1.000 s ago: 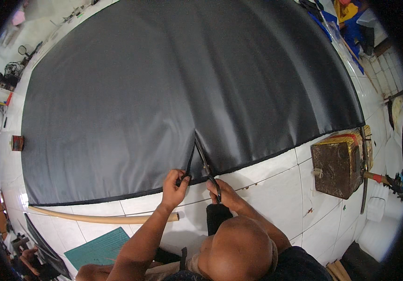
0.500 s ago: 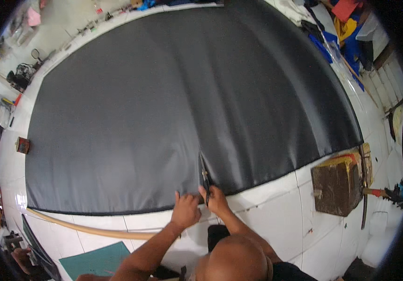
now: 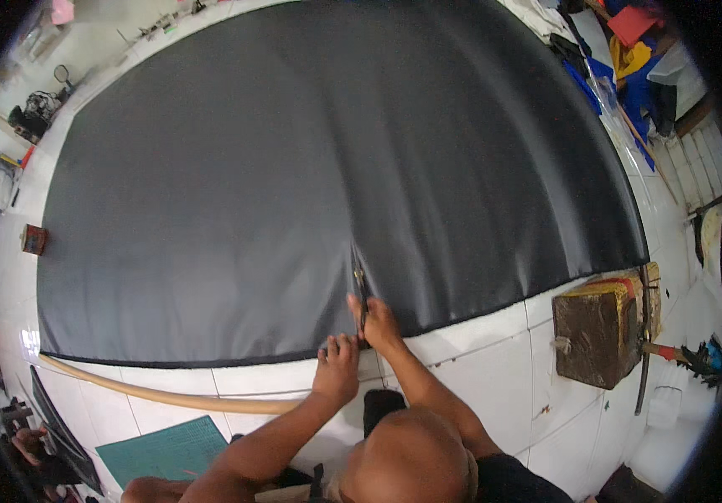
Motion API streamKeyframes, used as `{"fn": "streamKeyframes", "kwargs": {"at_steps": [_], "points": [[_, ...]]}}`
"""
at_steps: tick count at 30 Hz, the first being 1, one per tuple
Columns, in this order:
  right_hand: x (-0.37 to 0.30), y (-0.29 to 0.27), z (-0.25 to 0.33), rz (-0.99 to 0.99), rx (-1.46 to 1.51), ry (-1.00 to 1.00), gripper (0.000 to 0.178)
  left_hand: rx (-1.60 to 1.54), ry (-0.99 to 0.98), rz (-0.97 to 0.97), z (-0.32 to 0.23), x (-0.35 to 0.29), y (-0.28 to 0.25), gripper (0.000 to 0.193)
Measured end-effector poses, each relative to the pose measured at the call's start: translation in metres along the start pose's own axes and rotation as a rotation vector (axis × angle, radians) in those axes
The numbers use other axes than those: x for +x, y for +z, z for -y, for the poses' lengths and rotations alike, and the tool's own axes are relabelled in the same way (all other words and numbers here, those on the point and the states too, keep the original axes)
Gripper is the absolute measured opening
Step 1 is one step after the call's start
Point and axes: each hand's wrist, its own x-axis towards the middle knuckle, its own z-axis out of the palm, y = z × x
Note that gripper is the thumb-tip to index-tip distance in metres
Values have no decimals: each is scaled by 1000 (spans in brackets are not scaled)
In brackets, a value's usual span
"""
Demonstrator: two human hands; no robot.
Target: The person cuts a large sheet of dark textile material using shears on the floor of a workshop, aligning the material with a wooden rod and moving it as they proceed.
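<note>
A wide black sheet (image 3: 202, 201), smooth and leather-like, is spread over the floor in front of me. My right hand (image 3: 375, 323) is closed round the handles of long dark scissors (image 3: 360, 281). The blades point away from me into the sheet, along a slit that runs in from its near edge. Just left of the slit, my left hand (image 3: 338, 365) has its fingers curled over the sheet's near edge, pinching it. The lower part of the scissors is hidden in my right hand.
A tan curved strip (image 3: 176, 401) and a green cutting mat (image 3: 162, 453) lie at the near left. At the right stands a heavy brown block (image 3: 596, 335) beside a rod. A small tin (image 3: 34, 240) sits by the sheet's left edge. Piled cloths (image 3: 629, 59) fill the far right.
The scissors and my right hand have moved farther from me into the sheet, and the slit is longer. My left hand's fingers are more curled at the edge.
</note>
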Motion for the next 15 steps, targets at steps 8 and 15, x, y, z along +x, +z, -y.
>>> {"fn": "streamKeyframes", "kwargs": {"at_steps": [8, 15], "points": [[43, 3, 34, -23, 47, 7, 52, 17, 24, 113, -4, 3, -29, 77], [37, -8, 49, 36, 70, 46, 56, -256, -64, 139, -8, 21, -62, 92]]}}
